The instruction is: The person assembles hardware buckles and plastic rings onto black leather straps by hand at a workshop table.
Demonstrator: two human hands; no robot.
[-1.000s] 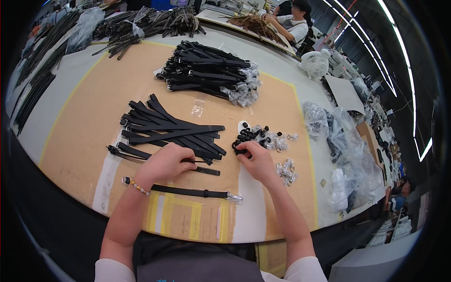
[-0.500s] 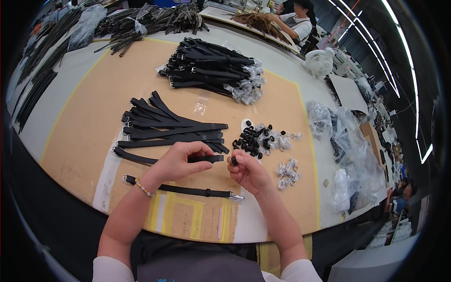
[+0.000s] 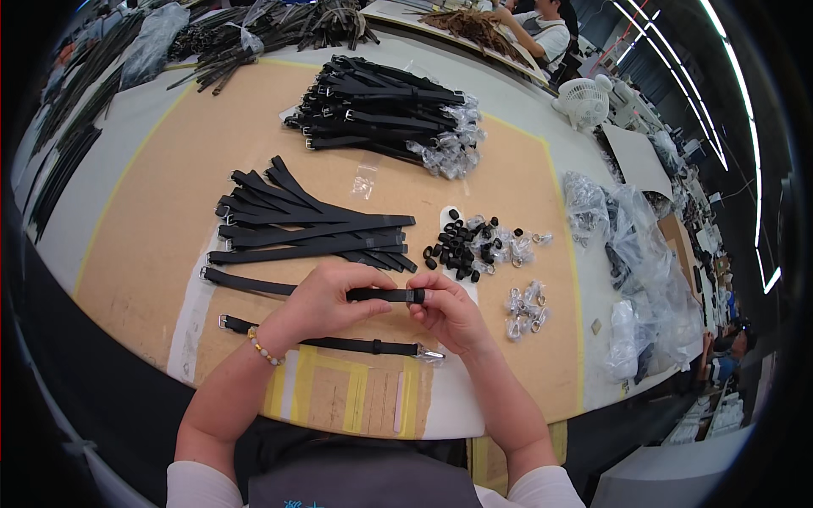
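Note:
My left hand (image 3: 330, 302) is closed round a black buckled strap (image 3: 250, 281) near its free end. The buckle end trails out to the left on the table. Between the fingertips of my right hand (image 3: 450, 315) is a small black strap loop (image 3: 418, 295), which sits at the strap's tip; whether the tip passes through it is too small to tell. Nearer me lies another black strap (image 3: 339, 344) with a loop on it and a plastic-wrapped metal fitting (image 3: 430, 354) at its right end. Beyond my hands, several buckled straps (image 3: 313, 230) lie fanned out.
Loose black loops (image 3: 457, 252) are heaped right of the fan, beside plastic-wrapped metal rings (image 3: 527, 310). A big pile of straps (image 3: 381, 106) lies farther back. Clear plastic bags (image 3: 631, 245) and a white fan (image 3: 584, 103) stand along the right. Another person (image 3: 546, 38) sits at a far table.
My right hand has brought the loop leftward to the strap's tip, where there was a gap before. My left hand keeps its grip on the strap. The whole view has shifted slightly.

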